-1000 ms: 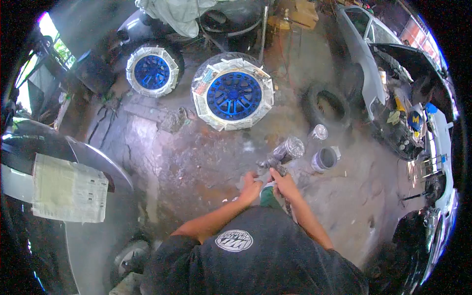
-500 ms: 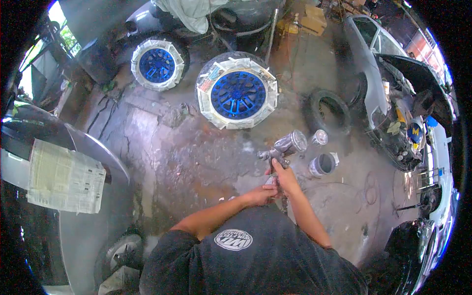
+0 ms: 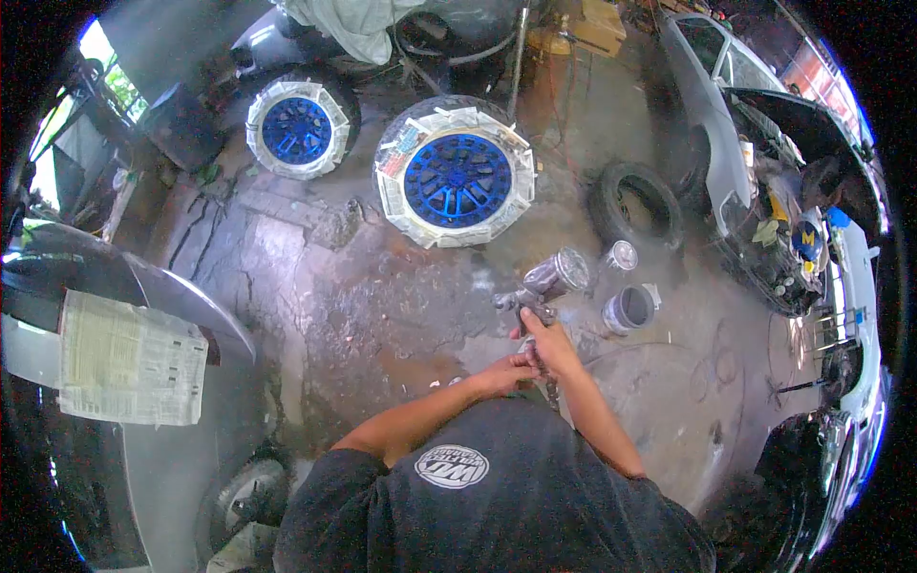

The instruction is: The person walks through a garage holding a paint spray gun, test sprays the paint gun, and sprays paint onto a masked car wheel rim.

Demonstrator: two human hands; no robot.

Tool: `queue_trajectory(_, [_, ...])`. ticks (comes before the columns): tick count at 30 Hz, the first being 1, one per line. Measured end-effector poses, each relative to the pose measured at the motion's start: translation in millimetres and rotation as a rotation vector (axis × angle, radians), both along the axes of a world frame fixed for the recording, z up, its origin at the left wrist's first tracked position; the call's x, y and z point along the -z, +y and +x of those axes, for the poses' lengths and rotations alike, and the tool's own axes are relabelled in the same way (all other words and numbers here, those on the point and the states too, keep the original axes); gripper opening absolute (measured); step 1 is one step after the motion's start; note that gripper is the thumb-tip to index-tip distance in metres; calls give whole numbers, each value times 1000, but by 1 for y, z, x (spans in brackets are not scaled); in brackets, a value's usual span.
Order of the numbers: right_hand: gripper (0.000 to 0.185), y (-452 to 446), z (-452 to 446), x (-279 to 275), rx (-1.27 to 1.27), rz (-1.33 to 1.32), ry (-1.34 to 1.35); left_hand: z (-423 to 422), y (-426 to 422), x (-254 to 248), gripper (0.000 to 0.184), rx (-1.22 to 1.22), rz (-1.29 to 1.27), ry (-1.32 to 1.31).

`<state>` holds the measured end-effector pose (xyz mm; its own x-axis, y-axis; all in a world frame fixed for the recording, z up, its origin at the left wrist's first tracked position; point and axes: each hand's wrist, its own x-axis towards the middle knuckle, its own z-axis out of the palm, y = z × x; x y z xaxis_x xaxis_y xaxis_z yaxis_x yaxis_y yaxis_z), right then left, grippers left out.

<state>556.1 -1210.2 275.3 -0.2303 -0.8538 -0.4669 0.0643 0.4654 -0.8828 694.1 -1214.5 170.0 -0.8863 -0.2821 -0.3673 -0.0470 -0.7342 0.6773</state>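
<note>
A spray gun (image 3: 522,302) with a metal paint cup (image 3: 560,272) on top is gripped in my right hand (image 3: 554,350), the thumb at the back of the gun body. The gun points forward and to the left, its cup tilted to the right. My left hand (image 3: 508,374) is closed at the lower end of the gun's handle, against my right hand; the exact part under its fingers is hidden. Ahead, a wheel (image 3: 458,181) with a blue rim lies on the floor, its tyre masked with paper. Farther left lies a second masked blue-rimmed wheel (image 3: 297,131).
Right of the gun stand a can (image 3: 622,255) and an open paint pot (image 3: 629,310). Behind them lies a bare tyre (image 3: 635,205). A car panel with taped newspaper (image 3: 134,358) borders the left; a grey car body (image 3: 712,124) borders the right. A hose (image 3: 611,349) curves across the floor.
The view has shifted slightly. My left fingers have moved a little at the base of the gun's handle. My right hand keeps its hold on the spray gun.
</note>
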Motion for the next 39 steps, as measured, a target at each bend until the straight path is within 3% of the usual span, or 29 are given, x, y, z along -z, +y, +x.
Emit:
queue_trajectory(6, [45, 1, -1, 1, -42, 77, 27, 5, -4, -36, 9, 4, -28, -82])
queue_trajectory(14, [54, 4, 4, 9, -71, 87, 133, 8, -3, -6, 18, 28, -96, -35])
queue_trajectory(18, [49, 6, 6, -3, -111, 118, 86, 4, 1, 28, 36, -36, -135, -19])
queue_trajectory(21, [49, 11, 0, 7, -162, 125, 196, 25, -20, 7, 56, -154, -548, -414])
queue_trajectory(24, [54, 23, 1, 12, -224, 113, 352, 40, -35, -15, 79, -544, -742, -490])
queue_trajectory(28, [60, 45, 8, 45, -309, -28, 589, 40, -51, -45, 94, -255, -741, -513])
queue_trajectory(30, [56, 44, 14, 34, -356, -18, 542, 40, -54, -45, 109, -131, -810, -608])
queue_trajectory(33, [60, 46, 16, 35, -420, -37, 529, 39, -55, -49, 117, -51, -655, -590])
queue_trajectory(35, [62, 46, 16, 42, -450, -12, 535, 39, -58, -16, 119, -77, -650, -550])
queue_trajectory(39, [61, 45, 16, 52, -458, 50, 546, 39, -56, -9, 118, -126, -646, -539])
